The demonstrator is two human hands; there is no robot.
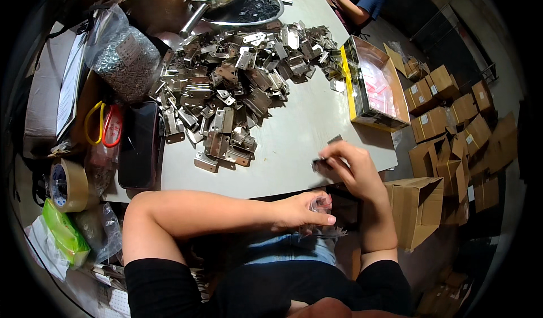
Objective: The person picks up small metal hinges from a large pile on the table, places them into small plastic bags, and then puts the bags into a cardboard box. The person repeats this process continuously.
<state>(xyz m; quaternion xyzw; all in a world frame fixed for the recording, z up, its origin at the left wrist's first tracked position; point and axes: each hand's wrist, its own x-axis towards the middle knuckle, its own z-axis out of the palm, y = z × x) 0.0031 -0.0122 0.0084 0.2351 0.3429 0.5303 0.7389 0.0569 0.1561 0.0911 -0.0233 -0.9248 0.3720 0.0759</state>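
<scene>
My left hand (300, 210) is closed around a crumpled clear plastic bag (321, 205) with red print, just off the table's near edge. Above and to its right, my right hand (356, 168) pinches a small dark metal bracket (322, 164) over the table. A corner of metal (335, 140) also shows past its fingers; whether it is the same piece, I cannot tell. Farther in, a large heap of shiny bent metal brackets (226, 91) with screw holes spreads across the white table (300, 131).
An open box (350, 91) of red-printed plastic bags stands on the right edge. At left lie a bag of screws (127, 63), scissors (102, 128), a black phone (138, 145) and a tape roll (68, 185). Cardboard cartons (430, 125) fill the right floor. Another person (356, 4) sits opposite.
</scene>
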